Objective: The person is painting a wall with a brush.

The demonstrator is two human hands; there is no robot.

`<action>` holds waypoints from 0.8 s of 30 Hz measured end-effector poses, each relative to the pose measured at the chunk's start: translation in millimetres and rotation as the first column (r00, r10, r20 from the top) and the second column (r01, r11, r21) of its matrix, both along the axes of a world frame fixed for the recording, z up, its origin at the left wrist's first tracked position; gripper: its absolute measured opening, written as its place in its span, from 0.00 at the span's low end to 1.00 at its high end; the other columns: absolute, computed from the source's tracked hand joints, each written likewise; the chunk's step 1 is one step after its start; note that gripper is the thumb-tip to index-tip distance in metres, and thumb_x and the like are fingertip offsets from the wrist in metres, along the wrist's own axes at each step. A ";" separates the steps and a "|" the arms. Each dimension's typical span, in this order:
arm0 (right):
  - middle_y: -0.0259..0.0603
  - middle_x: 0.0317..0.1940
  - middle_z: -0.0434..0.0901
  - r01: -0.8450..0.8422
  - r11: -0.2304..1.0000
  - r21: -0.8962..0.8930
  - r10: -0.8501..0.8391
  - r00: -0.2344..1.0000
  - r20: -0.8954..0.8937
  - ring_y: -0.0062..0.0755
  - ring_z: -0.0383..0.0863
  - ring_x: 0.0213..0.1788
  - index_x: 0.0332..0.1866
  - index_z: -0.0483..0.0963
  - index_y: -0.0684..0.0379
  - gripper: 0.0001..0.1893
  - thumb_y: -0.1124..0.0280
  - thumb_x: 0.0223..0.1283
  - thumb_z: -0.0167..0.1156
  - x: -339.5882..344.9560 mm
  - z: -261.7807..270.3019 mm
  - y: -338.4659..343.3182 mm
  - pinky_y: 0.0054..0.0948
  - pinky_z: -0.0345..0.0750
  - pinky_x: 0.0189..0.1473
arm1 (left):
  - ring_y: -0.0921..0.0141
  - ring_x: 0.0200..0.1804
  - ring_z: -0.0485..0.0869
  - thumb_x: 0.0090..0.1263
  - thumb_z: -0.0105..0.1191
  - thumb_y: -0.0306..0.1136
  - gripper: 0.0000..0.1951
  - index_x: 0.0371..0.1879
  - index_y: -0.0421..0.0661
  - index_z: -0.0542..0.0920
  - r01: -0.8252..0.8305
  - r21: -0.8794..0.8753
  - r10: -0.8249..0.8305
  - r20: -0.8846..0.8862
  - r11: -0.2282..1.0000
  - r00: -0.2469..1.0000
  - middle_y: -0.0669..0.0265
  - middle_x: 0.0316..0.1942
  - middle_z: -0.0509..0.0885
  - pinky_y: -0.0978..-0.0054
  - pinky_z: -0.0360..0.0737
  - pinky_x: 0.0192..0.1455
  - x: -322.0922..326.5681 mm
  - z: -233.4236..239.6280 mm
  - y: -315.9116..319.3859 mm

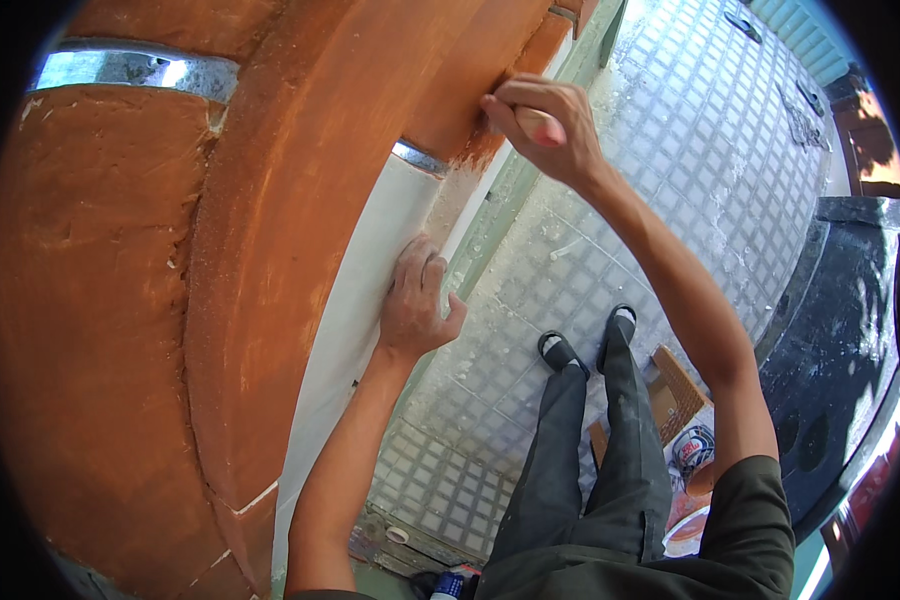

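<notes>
My right hand point(544, 124) is closed around the handle of a paintbrush point(541, 127), whose reddish butt end points toward me; its bristles are hidden behind the fingers, against the orange-brown painted surface point(450, 97). Just below the hand, the brown coat ends in ragged strokes over a pale strip point(454, 195). Lower down, my left hand point(420, 300) rests palm down with nothing held, its fingertips on the edge of the white unpainted panel point(367, 247). Between the two hands a short metal strip point(420, 159) is set in the surface.
Patterned floor tiles point(607, 240) spread to the right. Near my feet stand a wooden stool point(679, 390), a tin point(694, 450) and a tub of reddish paint point(686, 534). A large dark curved object point(832, 337) stands at the right. Loose sandals point(742, 26) lie farther off.
</notes>
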State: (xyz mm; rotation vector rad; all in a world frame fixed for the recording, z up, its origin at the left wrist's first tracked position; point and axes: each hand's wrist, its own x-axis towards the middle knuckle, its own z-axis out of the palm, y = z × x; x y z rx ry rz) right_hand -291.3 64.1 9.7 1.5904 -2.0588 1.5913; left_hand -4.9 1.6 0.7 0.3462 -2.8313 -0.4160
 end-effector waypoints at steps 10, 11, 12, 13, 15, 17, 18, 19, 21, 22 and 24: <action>0.37 0.24 0.86 0.106 0.993 -0.048 -0.086 0.943 0.320 0.22 0.86 0.27 0.30 0.83 0.63 0.12 0.66 0.67 0.65 -41.6 10.3 13.3 0.26 0.80 0.31 | 0.46 0.65 0.73 0.52 0.55 0.26 0.19 0.44 0.40 0.72 0.007 0.008 -0.007 -0.008 1.000 1.000 0.48 0.55 0.72 0.52 0.72 0.69 -3.8 -2.3 3.1; 0.38 0.24 0.86 0.139 0.985 -0.105 -0.105 0.954 0.282 0.26 0.86 0.27 0.29 0.83 0.63 0.11 0.68 0.65 0.66 -47.9 6.7 12.6 0.26 0.80 0.32 | 0.46 0.65 0.73 0.52 0.55 0.26 0.18 0.44 0.40 0.72 0.014 0.020 -0.013 -0.014 1.000 1.000 0.48 0.55 0.72 0.52 0.72 0.69 -6.7 -2.1 4.6; 0.40 0.25 0.85 0.104 0.985 -0.136 -0.078 0.980 0.183 0.30 0.86 0.27 0.29 0.82 0.63 0.09 0.70 0.63 0.67 -35.2 -6.5 7.9 0.28 0.79 0.32 | 0.46 0.65 0.73 0.52 0.55 0.27 0.18 0.44 0.40 0.72 0.021 0.027 -0.020 -0.017 0.999 1.000 0.48 0.55 0.72 0.52 0.72 0.69 -8.0 -2.3 3.5; 0.42 0.26 0.84 0.056 0.984 -0.169 -0.043 0.996 0.082 0.35 0.85 0.26 0.28 0.81 0.63 0.08 0.72 0.61 0.67 -14.0 -8.6 -1.1 0.29 0.79 0.32 | 0.46 0.65 0.73 0.52 0.55 0.27 0.18 0.44 0.40 0.72 0.012 0.024 -0.012 -0.015 1.000 1.000 0.48 0.55 0.72 0.52 0.72 0.69 -6.7 -2.1 2.3; 0.43 0.26 0.84 -0.051 0.997 -0.055 0.060 0.982 0.181 0.39 0.85 0.26 0.29 0.82 0.64 0.06 0.74 0.59 0.67 8.1 -6.2 4.3 0.31 0.79 0.31 | 0.46 0.65 0.73 0.53 0.55 0.27 0.18 0.45 0.40 0.72 0.007 0.014 -0.007 -0.018 1.000 1.000 0.48 0.54 0.72 0.52 0.72 0.69 -5.5 -1.3 0.7; 0.42 0.25 0.84 -0.220 0.975 0.008 0.180 0.821 0.541 0.31 0.85 0.26 0.30 0.83 0.65 0.06 0.74 0.61 0.65 16.8 -5.3 13.6 0.30 0.78 0.30 | 0.46 0.65 0.73 0.53 0.55 0.27 0.18 0.45 0.40 0.72 0.004 0.011 -0.004 -0.005 1.000 1.000 0.48 0.55 0.72 0.52 0.72 0.69 2.8 -1.0 -0.3; 0.42 0.25 0.84 -0.220 0.976 0.006 0.183 0.825 0.535 0.31 0.85 0.26 0.30 0.83 0.65 0.06 0.74 0.61 0.65 12.0 -8.9 15.3 0.30 0.78 0.30 | 0.46 0.65 0.73 0.53 0.55 0.27 0.18 0.45 0.40 0.72 0.002 0.005 -0.002 0.004 1.000 1.000 0.48 0.55 0.72 0.52 0.72 0.69 2.6 -0.3 -0.7; 0.41 0.24 0.84 -0.205 0.972 -0.114 0.234 0.821 0.521 0.28 0.85 0.26 0.31 0.83 0.66 0.07 0.73 0.62 0.65 6.1 -13.1 17.5 0.29 0.78 0.30 | 0.46 0.65 0.73 0.53 0.55 0.27 0.18 0.45 0.40 0.72 0.003 0.000 -0.003 -0.002 1.000 1.000 0.48 0.55 0.72 0.52 0.72 0.69 0.6 -0.6 -1.0; 0.39 0.23 0.84 -0.084 0.996 0.029 0.049 0.790 0.611 0.21 0.84 0.28 0.33 0.84 0.65 0.07 0.73 0.63 0.64 -8.8 0.9 19.9 0.28 0.78 0.29 | 0.46 0.65 0.73 0.52 0.56 0.26 0.18 0.45 0.40 0.72 0.003 -0.005 -0.003 -0.001 1.000 1.000 0.47 0.55 0.72 0.52 0.72 0.69 2.1 -1.1 -2.1; 0.39 0.23 0.84 0.015 0.999 -0.043 0.011 0.841 0.540 0.23 0.84 0.27 0.31 0.84 0.64 0.07 0.73 0.63 0.63 -17.2 3.0 16.1 0.29 0.78 0.29 | 0.46 0.65 0.73 0.52 0.56 0.26 0.18 0.45 0.40 0.72 0.013 -0.003 -0.013 -0.005 1.000 1.000 0.47 0.55 0.72 0.52 0.72 0.69 -1.7 -0.8 -0.6; 0.40 0.22 0.82 0.031 0.987 -0.156 0.015 0.959 0.284 0.31 0.83 0.26 0.28 0.82 0.63 0.08 0.74 0.62 0.63 -14.8 -2.6 8.5 0.31 0.77 0.29 | 0.45 0.66 0.72 0.52 0.56 0.26 0.19 0.44 0.40 0.72 0.006 -0.003 -0.006 -0.005 1.000 1.000 0.48 0.55 0.72 0.52 0.72 0.69 -5.2 -0.4 2.2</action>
